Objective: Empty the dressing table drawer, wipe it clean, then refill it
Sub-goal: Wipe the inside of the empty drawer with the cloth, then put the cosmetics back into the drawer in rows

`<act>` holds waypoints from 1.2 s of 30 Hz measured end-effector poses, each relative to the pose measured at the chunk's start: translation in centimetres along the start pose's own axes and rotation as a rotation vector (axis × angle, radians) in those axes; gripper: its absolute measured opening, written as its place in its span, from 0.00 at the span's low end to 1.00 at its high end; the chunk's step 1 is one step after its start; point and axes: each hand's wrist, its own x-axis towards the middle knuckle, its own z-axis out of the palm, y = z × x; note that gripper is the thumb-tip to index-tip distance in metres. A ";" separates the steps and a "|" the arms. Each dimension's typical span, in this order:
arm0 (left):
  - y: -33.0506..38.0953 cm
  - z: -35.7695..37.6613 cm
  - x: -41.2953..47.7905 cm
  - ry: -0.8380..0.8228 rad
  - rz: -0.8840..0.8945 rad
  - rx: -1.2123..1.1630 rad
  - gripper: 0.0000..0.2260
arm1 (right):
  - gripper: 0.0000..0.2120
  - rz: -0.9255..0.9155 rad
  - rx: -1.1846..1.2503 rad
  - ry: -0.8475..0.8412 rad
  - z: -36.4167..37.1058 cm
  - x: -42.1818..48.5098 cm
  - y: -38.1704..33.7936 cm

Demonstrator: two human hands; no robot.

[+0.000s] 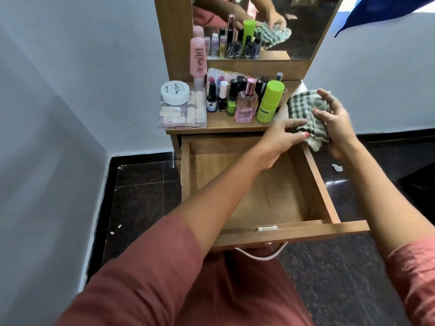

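While both hands meet at the right of centre, the left hand (281, 138) pinches the lower edge of a checked cloth (303, 107) between thumb and fingers. The right hand (336, 124) cups the bunched cloth from the other side, thumb pressed on the fabric and fingers loosely curved over it. Below them, in the middle of the frame, the drawer (326, 191) stands pulled out, its wooden bottom bare and its metal handle (261, 254) towards the person. On the dressing table top (223, 127), above the drawer, stand a green bottle (268, 102), a pink perfume bottle (246, 108), small nail polish bottles (222, 97) and a white jar (175, 92) on a clear box (183, 116).
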 end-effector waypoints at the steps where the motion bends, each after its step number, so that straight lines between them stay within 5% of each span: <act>1: 0.4 0.2 0.7 -0.003 -0.003 -0.002 0.20 | 0.19 0.001 -0.062 0.004 -0.2 1.2 -0.1; 11: 0.8 1.8 5.3 0.089 0.109 0.251 0.27 | 0.22 -0.043 -0.446 -0.044 0.1 9.1 0.7; 15: 0.5 1.6 5.5 0.071 0.120 0.414 0.27 | 0.23 -0.121 -0.803 -0.037 0.4 10.2 1.6; 23: 0.5 0.8 4.2 0.023 0.065 0.459 0.21 | 0.25 0.055 -1.207 -0.006 0.0 9.9 1.5; 28: 0.4 0.3 2.5 0.028 0.072 0.465 0.25 | 0.25 -0.016 -1.216 0.079 0.2 7.9 1.5; 36: -1.6 -1.8 -2.2 0.113 0.113 0.364 0.21 | 0.12 -0.253 -1.038 0.304 1.4 1.7 2.0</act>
